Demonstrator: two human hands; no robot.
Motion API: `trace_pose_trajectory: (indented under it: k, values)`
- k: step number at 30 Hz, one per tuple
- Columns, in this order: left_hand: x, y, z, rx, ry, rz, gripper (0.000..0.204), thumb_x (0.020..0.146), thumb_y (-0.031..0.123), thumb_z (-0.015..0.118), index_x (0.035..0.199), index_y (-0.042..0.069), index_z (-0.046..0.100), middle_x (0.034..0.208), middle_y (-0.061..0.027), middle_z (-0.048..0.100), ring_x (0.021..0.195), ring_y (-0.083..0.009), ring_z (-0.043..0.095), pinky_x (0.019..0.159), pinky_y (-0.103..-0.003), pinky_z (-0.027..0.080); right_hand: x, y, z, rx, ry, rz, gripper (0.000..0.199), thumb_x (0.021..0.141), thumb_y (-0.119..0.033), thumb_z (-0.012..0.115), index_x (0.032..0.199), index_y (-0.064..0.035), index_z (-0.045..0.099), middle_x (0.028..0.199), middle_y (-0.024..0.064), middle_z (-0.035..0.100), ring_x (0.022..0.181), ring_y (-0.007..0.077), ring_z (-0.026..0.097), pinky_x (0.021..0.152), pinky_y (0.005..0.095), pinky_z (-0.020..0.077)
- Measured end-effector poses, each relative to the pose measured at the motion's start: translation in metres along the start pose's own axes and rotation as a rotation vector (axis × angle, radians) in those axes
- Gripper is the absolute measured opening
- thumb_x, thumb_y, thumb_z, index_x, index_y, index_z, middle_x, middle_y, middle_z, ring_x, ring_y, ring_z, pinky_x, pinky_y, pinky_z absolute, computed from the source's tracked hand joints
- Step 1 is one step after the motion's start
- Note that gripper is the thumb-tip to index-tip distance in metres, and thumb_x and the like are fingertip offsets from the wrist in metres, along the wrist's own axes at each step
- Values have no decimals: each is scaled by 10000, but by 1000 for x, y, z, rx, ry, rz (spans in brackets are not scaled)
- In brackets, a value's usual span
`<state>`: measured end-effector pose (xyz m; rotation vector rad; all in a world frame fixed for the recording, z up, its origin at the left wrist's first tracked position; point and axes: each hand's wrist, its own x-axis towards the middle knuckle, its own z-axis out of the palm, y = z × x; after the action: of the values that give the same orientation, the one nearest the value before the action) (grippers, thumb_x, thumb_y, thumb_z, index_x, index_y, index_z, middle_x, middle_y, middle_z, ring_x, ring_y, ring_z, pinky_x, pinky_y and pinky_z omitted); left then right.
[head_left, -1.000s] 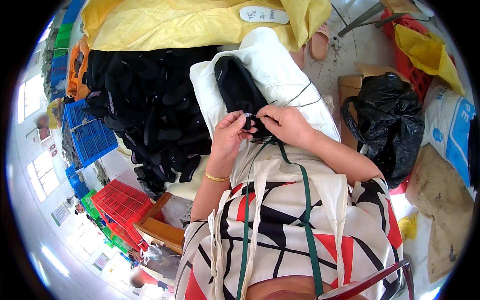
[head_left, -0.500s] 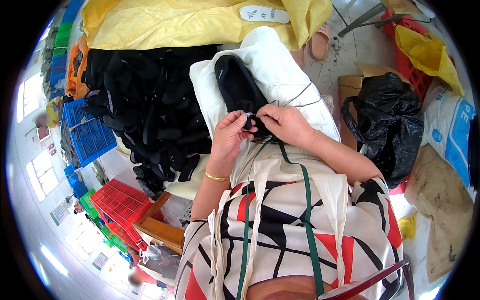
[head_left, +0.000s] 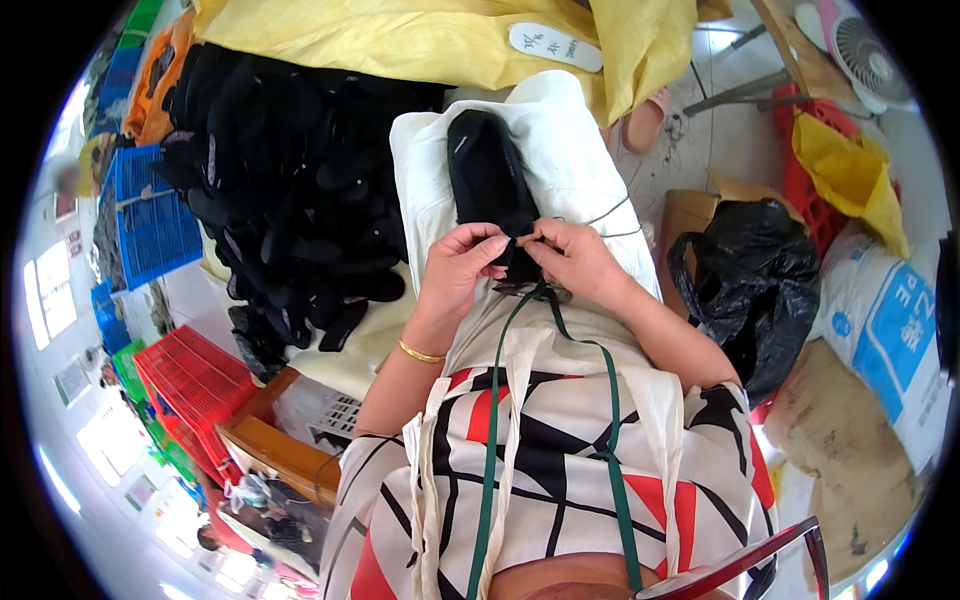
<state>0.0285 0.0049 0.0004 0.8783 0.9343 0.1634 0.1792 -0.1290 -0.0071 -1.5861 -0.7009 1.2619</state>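
Note:
A black fabric shoe point(head_left: 487, 170) lies toe away on a thick white cloth point(head_left: 560, 140) over my lap. My left hand point(head_left: 460, 265) is closed in a pinch on the black fabric at the shoe's near end. Right beside it, my right hand point(head_left: 582, 262) also pinches with thumb and forefinger, close against the same spot. What sits between its fingertips is too small to make out. A dark thread point(head_left: 615, 212) runs over the white cloth past the right hand. Green apron strings point(head_left: 545, 290) are tied just below my hands.
To the left spreads a heap of black shoes point(head_left: 300, 180), with a yellow sheet point(head_left: 400, 40) behind. Blue point(head_left: 155, 215) and red crates point(head_left: 195, 375) stand farther left. On the right are a black plastic bag point(head_left: 745, 270), a cardboard box point(head_left: 685, 215) and a white fan point(head_left: 865, 60).
The view has shifted a little, bringing the fan into sight. My right hand has come closer to the left; the small shiny piece seen earlier at the left fingertips no longer shows.

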Motion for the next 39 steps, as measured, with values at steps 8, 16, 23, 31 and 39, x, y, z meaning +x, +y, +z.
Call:
trace_pose_trajectory:
  k: [8,16,23,31,39]
  values:
    - [3,-2,-5,21,-42,-19,179,870,97,728,1019,8,683,862,-41,689,696,-95,639,609,-229,543,7,2,7,82,-9,138,101,969,-106,589,947,-8,604,760,23,619,615,70,555,557,243,463]
    - [6,-4,-11,60,-62,-28,168,860,83,734,995,-5,689,847,-43,685,660,-76,619,590,-207,521,13,5,14,90,-26,189,106,972,-77,576,1071,-37,580,746,5,595,638,62,557,570,224,465]
    - [4,-4,-7,110,-75,2,164,852,118,737,946,-10,694,761,-29,661,590,-62,583,543,-192,486,15,-2,17,166,-74,42,430,919,-19,603,1314,-65,438,853,17,607,731,78,580,624,232,480]
    - [3,-13,-8,467,-7,219,157,829,116,721,925,-6,698,764,-19,662,604,-37,565,540,-207,459,13,-43,-13,-359,-43,-176,301,858,-83,697,1150,-68,626,907,53,635,800,141,621,671,251,497]
    - [-5,-5,0,670,-9,562,186,781,97,726,935,-4,697,829,-112,656,666,-197,606,597,-299,475,16,-33,9,-825,135,-767,83,791,-103,715,784,-69,640,812,73,627,735,277,592,620,340,502]
